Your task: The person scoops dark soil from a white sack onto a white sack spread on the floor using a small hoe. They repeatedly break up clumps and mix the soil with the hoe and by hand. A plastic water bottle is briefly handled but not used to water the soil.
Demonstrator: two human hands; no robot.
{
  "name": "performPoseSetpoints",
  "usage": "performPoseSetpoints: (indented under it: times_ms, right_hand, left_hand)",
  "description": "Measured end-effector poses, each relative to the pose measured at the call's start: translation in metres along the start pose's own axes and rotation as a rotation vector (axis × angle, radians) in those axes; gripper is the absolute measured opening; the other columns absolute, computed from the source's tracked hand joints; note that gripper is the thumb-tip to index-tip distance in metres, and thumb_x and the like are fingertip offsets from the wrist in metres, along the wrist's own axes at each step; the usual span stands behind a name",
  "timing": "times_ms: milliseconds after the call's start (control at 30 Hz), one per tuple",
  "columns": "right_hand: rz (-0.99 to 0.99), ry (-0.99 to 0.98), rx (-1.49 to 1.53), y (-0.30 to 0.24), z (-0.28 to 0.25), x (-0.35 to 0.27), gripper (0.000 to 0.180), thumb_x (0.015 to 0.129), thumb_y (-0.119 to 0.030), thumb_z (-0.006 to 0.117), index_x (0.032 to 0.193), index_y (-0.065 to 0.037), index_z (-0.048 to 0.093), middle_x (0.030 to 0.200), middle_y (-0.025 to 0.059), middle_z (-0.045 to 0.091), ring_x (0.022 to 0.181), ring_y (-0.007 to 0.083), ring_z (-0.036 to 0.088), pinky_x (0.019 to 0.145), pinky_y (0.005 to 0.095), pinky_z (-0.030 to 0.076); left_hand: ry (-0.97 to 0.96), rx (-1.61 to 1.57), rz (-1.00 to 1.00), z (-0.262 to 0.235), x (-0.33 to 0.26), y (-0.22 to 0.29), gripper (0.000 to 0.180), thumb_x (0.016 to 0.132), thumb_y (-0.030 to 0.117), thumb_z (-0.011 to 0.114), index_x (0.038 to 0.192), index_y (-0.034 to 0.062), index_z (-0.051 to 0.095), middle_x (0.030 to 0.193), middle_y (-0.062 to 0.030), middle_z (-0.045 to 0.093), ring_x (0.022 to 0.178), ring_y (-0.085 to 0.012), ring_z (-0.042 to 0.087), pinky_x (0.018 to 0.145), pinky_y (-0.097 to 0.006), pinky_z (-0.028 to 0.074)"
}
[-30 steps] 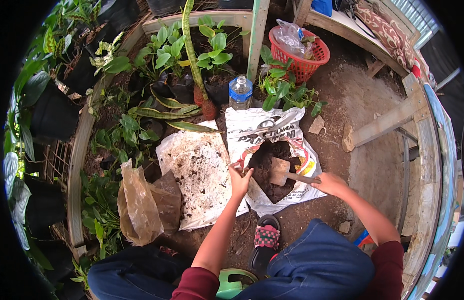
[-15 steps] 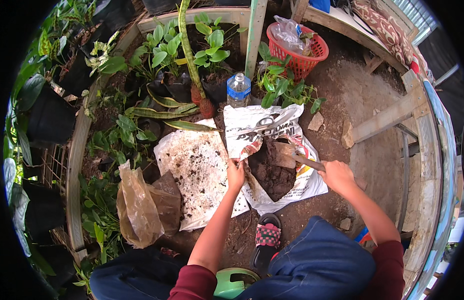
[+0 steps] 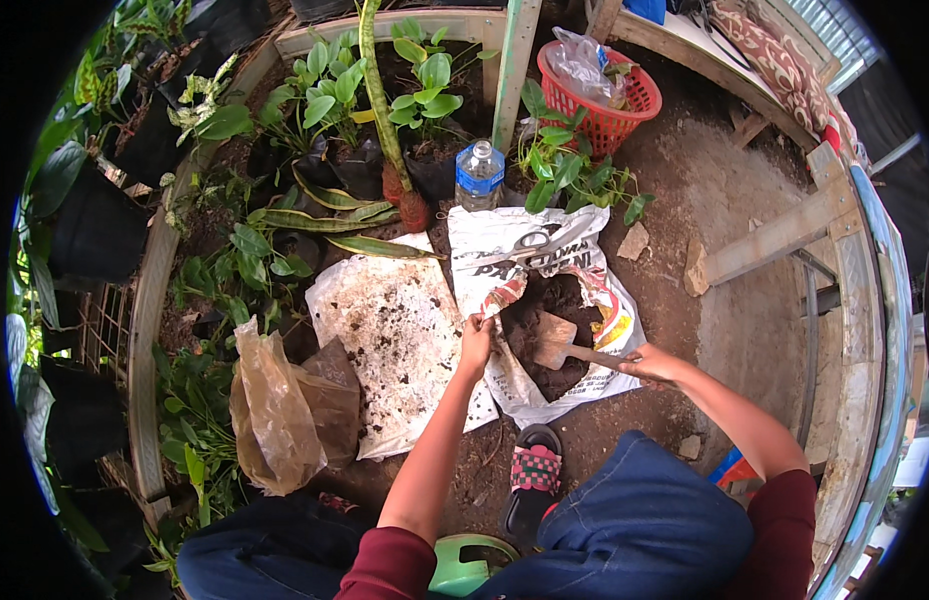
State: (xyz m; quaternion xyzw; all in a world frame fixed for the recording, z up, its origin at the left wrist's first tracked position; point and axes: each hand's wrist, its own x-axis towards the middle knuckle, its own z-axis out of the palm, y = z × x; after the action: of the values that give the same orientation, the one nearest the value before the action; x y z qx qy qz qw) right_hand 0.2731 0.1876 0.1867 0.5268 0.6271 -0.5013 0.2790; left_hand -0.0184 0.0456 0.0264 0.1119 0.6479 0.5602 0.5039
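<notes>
My left hand [image 3: 476, 343] pinches the torn edge of a white printed sack [image 3: 505, 236] that lies on the ground. Dark soil [image 3: 575, 296] fills the hole in the sack. In my right hand [image 3: 657, 364] is the handle of a trowel [image 3: 556, 341], its flat, dirt-stained blade resting in the soil. Left of the sack lies a white sheet [image 3: 385, 330] strewn with soil crumbs. Beside that sheet stands a crumpled clear brownish plastic bag [image 3: 275, 410] with dark stuff in its right part.
A plastic bottle with a blue label [image 3: 480, 178] stands behind the sack. Uprooted snake plant leaves [image 3: 389, 120] lean to its left. Farther back is a red basket [image 3: 605, 110] holding plastic. Wooden beams [image 3: 770, 235] edge the right side; potted plants crowd the left.
The trowel blade has moved down and left within the soil, and its face now shows. My right hand has dropped slightly and turned. My left hand keeps hold of the sack edge.
</notes>
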Motion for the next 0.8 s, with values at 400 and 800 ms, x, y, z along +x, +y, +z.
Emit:
performPoseSetpoints:
  times_ms: [400,800]
  right_hand:
    - [0.110,-0.344,0.561,0.026,0.005,-0.006,0.036,0.087,-0.034,0.066,0.110,-0.007,0.058,0.061,-0.0008,0.050,0.043,0.0048,0.044,0.035,0.0212,0.032]
    - [-0.061,0.415,-0.600,-0.053,0.021,-0.036,0.040,0.089,-0.031,0.058,0.118,-0.003,0.057,0.088,0.0211,0.066,0.086,0.0378,0.064,0.074,0.0461,0.052]
  left_hand:
    - [0.047,0.034,0.146,-0.009,0.007,-0.016,0.024,0.095,0.019,0.051,0.110,0.0011,0.053,0.098,-0.0061,0.059,0.089,-0.0133,0.054,0.081,-0.028,0.043]
    - [0.274,0.166,0.187,-0.004,0.008,-0.027,0.020,0.094,0.018,0.050,0.101,0.0000,0.056,0.087,-0.0078,0.059,0.079,-0.0152,0.055,0.071,-0.030,0.046]
